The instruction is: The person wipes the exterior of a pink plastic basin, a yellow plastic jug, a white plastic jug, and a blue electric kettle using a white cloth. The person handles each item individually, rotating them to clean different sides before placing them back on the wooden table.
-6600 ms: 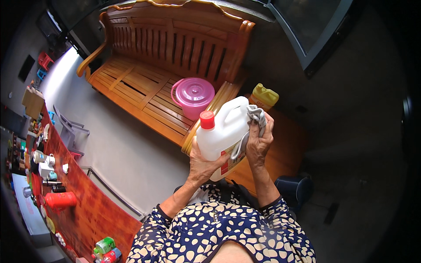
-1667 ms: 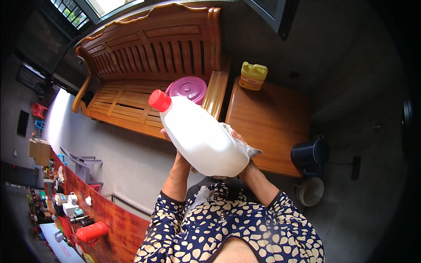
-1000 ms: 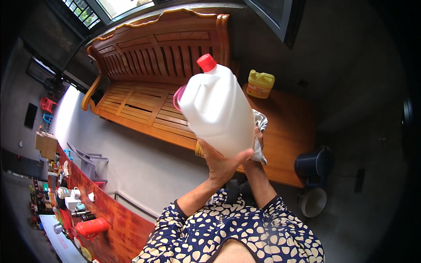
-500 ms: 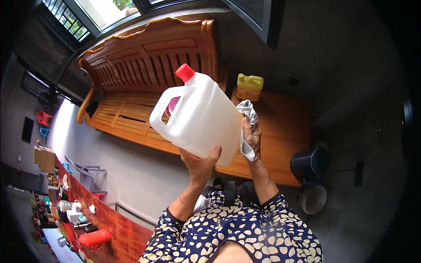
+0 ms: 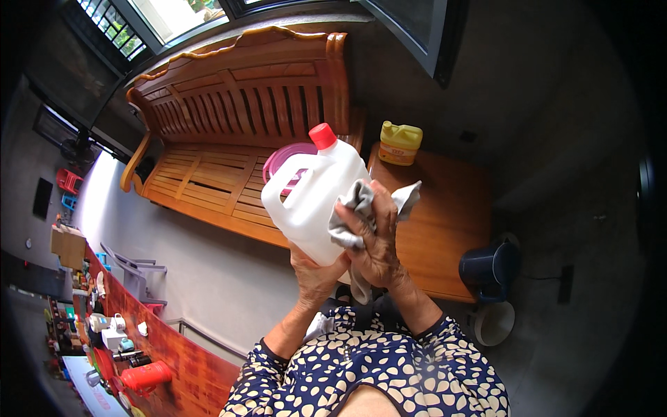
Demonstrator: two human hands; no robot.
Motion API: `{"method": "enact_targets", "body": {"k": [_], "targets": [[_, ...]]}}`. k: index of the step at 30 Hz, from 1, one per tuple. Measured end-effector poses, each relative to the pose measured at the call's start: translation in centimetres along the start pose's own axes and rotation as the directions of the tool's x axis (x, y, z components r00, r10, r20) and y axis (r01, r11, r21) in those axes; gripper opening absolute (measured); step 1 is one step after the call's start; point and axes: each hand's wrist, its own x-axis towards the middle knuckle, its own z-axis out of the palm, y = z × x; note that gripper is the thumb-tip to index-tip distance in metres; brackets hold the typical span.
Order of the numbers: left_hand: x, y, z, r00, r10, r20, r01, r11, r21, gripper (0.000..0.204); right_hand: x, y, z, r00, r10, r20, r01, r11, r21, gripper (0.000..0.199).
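A white plastic jug (image 5: 313,201) with a red cap (image 5: 322,136) and a moulded handle is held tilted in front of me. My left hand (image 5: 314,274) grips it from below, its thumb along the lower side. A grey-white cloth (image 5: 361,198) lies bunched under the fingers of my right hand (image 5: 377,243), which presses it on the jug's right side. One end of the cloth hangs below that hand, another sticks out to its right.
Behind the jug stands a wooden bench (image 5: 201,174) with a pink round basin (image 5: 281,161) on its seat. A yellow jug (image 5: 400,143) stands on the low wooden table (image 5: 445,222) at right. Beside that are a dark bucket-like container (image 5: 488,267) and a white bin (image 5: 495,324). A cluttered red table (image 5: 201,347) runs along the left.
My right hand with the cloth has moved left from the jug's far right edge onto its near right side. The jug has turned and shifted slightly right and down.
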Motion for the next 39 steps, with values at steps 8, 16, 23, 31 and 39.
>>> {"method": "enact_targets", "body": {"k": [8, 16, 23, 31, 39], "targets": [[-1.2, -1.1, -0.5, 0.991, -0.104, 0.084, 0.109, 0.993, -0.054, 0.088, 3.8, 2.9, 1.4, 0.952, 0.288, -0.103, -0.203, 0.847, 0.491, 0.035], [-1.9, -3.4, -0.4, 0.997, -0.062, 0.046, 0.057, 0.994, 0.098, 0.098, 5.7, 4.3, 1.5, 0.930, 0.356, -0.092, -0.349, 0.934, 0.080, 0.041], [-1.1, -3.4, -1.3, 0.997, -0.083, 0.008, 0.081, 0.987, 0.136, 0.094, 3.4, -0.1, 1.7, 0.984, 0.109, 0.139, -0.093, 0.989, -0.113, 0.047], [-0.9, -3.8, -1.2, 0.997, -0.062, -0.036, 0.064, 0.996, 0.059, 0.081, 3.5, -1.2, 0.2, 0.956, -0.032, 0.291, 0.005, 0.995, 0.096, 0.049], [-1.0, -2.4, -1.0, 0.991, -0.133, 0.008, 0.126, 0.955, 0.270, 0.076, 5.4, -0.9, 0.9, 0.910, 0.175, 0.376, -0.111, 0.976, -0.185, 0.043]]}}
